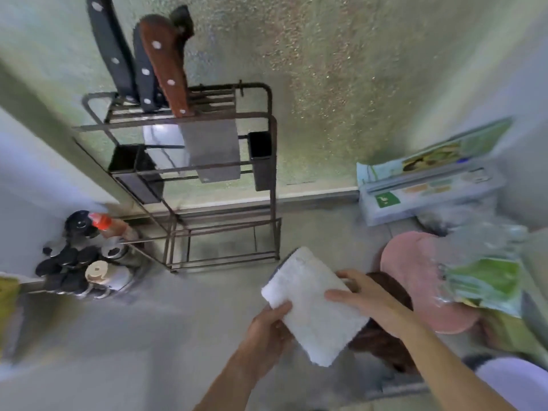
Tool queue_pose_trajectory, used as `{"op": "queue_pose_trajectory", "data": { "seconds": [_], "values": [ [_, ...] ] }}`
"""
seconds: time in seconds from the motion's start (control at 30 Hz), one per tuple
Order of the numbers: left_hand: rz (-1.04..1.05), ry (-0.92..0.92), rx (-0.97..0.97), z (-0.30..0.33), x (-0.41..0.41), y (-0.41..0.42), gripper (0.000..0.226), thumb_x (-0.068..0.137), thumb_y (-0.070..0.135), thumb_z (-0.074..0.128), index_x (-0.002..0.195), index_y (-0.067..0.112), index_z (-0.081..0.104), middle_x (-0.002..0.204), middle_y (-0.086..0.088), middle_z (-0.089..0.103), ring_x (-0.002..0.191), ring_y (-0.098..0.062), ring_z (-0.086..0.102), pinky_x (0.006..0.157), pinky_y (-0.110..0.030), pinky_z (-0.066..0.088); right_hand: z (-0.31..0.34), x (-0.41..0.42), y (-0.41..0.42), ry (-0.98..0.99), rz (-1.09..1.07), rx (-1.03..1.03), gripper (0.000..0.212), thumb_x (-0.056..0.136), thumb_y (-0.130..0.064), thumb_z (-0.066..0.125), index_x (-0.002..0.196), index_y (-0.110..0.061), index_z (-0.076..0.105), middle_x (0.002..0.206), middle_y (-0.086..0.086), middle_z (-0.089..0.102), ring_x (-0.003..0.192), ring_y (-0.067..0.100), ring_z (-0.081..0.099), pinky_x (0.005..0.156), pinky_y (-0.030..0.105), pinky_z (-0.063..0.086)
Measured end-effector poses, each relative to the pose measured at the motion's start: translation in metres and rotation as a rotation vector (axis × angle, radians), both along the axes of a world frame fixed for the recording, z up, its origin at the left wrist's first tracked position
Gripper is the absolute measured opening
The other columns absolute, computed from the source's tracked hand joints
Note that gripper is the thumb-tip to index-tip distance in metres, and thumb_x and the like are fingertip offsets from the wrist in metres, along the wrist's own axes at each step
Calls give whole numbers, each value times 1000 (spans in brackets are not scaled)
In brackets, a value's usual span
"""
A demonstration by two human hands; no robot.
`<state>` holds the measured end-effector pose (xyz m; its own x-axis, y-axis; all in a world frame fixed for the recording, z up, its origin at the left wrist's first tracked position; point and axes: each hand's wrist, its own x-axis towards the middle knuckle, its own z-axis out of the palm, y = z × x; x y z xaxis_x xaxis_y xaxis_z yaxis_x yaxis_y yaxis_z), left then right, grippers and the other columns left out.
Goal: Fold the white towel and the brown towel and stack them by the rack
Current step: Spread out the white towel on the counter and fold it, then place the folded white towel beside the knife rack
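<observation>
A folded white towel (312,307) is held just above the counter, right of the metal knife rack (225,241). My left hand (267,327) grips its near left edge, and my right hand (358,295) lies over its right side with fingers on top. The brown towel (385,345) lies under and behind the white one, mostly hidden by it and by my right arm.
The rack holds several knives and a cleaver (210,149). Spice jars and a red-capped bottle (80,262) crowd the left. A pink round cloth (415,277), a green plastic bag (486,280) and boxes of wrap (430,185) sit at the right.
</observation>
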<state>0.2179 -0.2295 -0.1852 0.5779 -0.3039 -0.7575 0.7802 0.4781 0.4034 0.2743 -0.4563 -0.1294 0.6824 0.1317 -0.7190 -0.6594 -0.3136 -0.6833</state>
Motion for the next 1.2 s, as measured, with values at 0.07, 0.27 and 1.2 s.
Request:
{"op": "queue_pose_trajectory", "data": {
  "seconds": [0.07,0.27,1.2],
  "values": [
    [113,12,-39,1,22,-48,49,86,24,74,128,0,63,112,-14,71,94,-26,67,83,-35,55,-4,14,-40,-9,-175,29,49,73,-34,85,115,-31,61,113,-1,71,97,16,72,79,31,58],
    [467,46,-51,-18,97,-131,47,90,21,70,132,5,60,124,-16,71,108,-28,71,77,-36,63,-40,70,-63,-30,-404,74,49,79,-21,82,119,-22,53,105,3,68,92,22,70,85,44,60],
    [-912,-820,1736,-75,150,-112,77,101,29,36,157,17,-16,165,-7,-23,151,-24,-24,127,-45,5,-157,128,-44,-849,627,-693,68,102,-41,33,158,-15,7,168,9,0,155,28,-3,122,47,24]
  ]
}}
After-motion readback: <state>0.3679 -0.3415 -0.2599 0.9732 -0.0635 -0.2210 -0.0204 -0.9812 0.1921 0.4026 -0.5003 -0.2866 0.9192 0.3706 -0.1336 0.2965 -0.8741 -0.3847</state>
